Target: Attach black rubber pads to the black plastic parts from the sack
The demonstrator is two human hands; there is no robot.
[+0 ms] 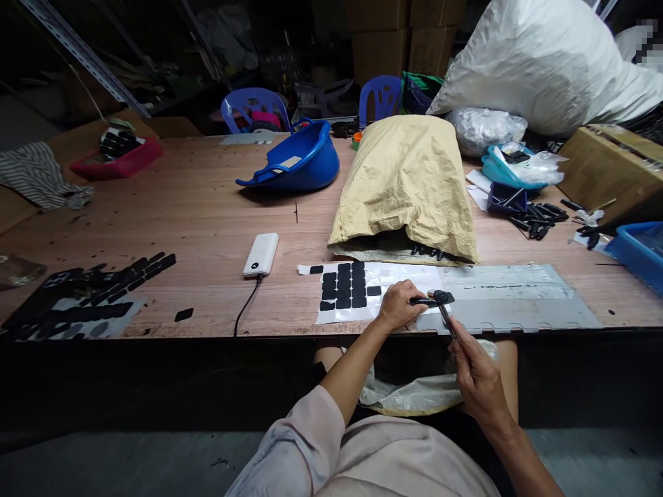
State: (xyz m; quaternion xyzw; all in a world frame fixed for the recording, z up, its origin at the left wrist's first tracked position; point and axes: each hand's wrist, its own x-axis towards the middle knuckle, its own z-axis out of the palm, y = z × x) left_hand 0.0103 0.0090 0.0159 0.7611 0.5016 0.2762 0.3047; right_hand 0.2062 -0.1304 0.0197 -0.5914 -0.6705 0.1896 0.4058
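Note:
My left hand [400,304] rests at the table's near edge, fingers closed on a small black part [432,300]. Held below and to the right of it, my right hand [476,376] pinches thin metal tweezers [446,319] whose tip touches that black part. Just left of my left hand lies a white backing sheet [336,312] carrying several black rounded pads [344,284]. A grey plastic sheet [510,304] stretches to the right under the part.
A tan woven sack [407,186] lies behind the sheets. A white power bank [262,254] with cable, a blue basket [300,162], black pieces [93,290] at the left, a red tray [117,159], blue bins [635,252] and boxes at the right. A bag [414,393] lies in my lap.

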